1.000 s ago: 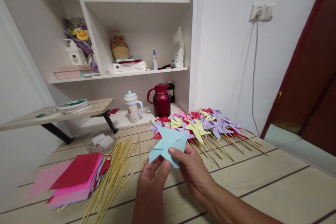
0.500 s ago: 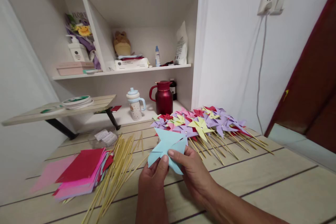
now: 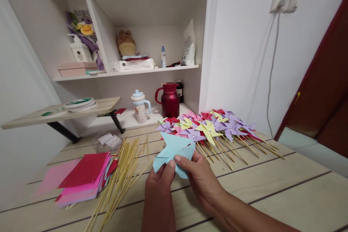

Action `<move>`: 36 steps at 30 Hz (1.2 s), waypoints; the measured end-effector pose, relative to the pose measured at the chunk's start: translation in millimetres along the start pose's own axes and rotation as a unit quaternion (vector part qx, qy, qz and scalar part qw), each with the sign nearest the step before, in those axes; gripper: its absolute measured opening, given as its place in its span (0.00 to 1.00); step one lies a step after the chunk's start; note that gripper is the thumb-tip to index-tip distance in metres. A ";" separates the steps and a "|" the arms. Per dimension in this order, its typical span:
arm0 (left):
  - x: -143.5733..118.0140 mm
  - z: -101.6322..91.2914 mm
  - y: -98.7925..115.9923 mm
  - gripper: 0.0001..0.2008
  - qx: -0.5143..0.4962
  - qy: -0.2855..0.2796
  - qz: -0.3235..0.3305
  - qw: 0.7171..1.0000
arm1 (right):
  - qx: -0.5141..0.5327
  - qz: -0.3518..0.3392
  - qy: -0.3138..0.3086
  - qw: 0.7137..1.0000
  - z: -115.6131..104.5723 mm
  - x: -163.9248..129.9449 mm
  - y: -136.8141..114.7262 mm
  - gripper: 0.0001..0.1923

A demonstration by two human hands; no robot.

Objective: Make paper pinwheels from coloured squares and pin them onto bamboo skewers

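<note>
While both of my hands pinch the light-blue folded paper just above the near edge of the surface, the left hand grips its lower flap and the right hand presses a thumb on the centre, I judge to keep the folds from springing open. Toward the left edge lie bamboo sticks and stacked coloured sheets, close at reach. Farther back, finished pinwheels fan along the far edge, sticks pointing outward.
</note>
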State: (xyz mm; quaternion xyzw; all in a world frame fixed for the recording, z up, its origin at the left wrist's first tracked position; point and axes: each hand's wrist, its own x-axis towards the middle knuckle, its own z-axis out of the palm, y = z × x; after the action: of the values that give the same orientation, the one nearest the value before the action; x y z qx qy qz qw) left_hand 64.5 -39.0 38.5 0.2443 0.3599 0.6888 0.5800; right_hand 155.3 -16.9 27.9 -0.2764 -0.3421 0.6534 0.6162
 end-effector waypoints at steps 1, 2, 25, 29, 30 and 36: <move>0.8 -1.6 -0.8 0.15 0.004 0.001 0.000 1.000 | -0.003 -0.001 -0.003 1.000 -0.2 0.1 0.5 0.15; 1.4 -3.3 -1.5 0.15 0.010 0.002 0.001 1.000 | -0.005 -0.003 -0.005 1.000 -0.3 0.1 1.0 0.15; 6.5 -16.9 27.5 0.19 0.126 0.027 0.012 0.992 | -0.051 0.000 -0.056 0.997 -1.0 -2.1 -5.8 0.16; 13.4 -18.6 41.1 0.12 0.064 0.070 -0.002 0.995 | -0.152 -0.057 -0.049 0.986 -8.7 3.1 -13.7 0.13; 15.0 -19.1 42.9 0.11 0.048 0.085 -0.008 0.995 | -0.189 -0.086 -0.054 0.977 -11.0 3.6 -15.0 0.12; 19.8 -22.8 42.9 0.08 0.029 0.094 -0.054 0.994 | -0.438 -0.356 -0.124 0.816 -18.1 0.7 -19.5 0.12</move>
State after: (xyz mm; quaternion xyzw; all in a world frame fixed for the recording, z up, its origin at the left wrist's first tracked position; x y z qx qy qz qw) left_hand 16.5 -27.4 56.1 0.1754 0.4451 0.6658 0.5725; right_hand 181.5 -14.2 32.2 -0.2932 -0.7402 0.1985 0.5717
